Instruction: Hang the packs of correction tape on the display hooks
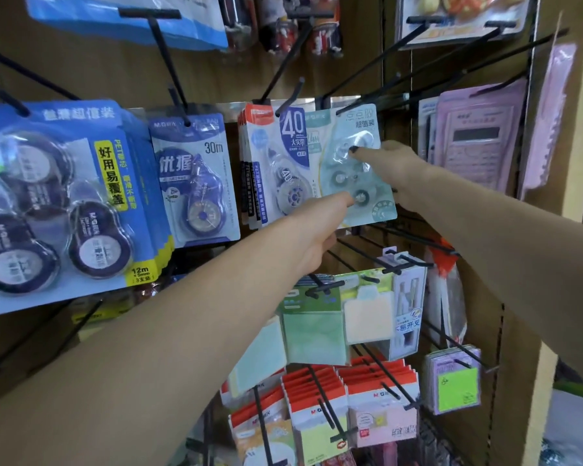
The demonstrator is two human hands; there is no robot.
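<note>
At the middle of the display board, a pale teal pack of correction tape point(354, 166) sits against the rack, tilted a little so its lower right corner swings outward. Its top edge is up at a black display hook point(357, 104), though whether the hook passes through the hanging hole cannot be told. The left hand point(320, 227) comes in from below and presses its thumb on the front of the pack near the lowest clear blister; its other fingers go behind the card, so its grip is closed on the pack. The right hand point(394, 173) reaches in from the right, its thumb on the top blister and its fingers hidden behind the pack's right edge, likewise pinching the card.

Just left of the pack, touching or overlapping it, hangs a stack of packs marked 40 point(276, 166). Further left hangs a blue 30m pack point(196, 179), and beyond it a large blue three-roll pack point(58, 203). Right of the hands, pink calculator packs point(475, 136) hang on the wire grid. Below are green and cream sticky-note packs point(337, 317) and orange-topped packs point(350, 405).
</note>
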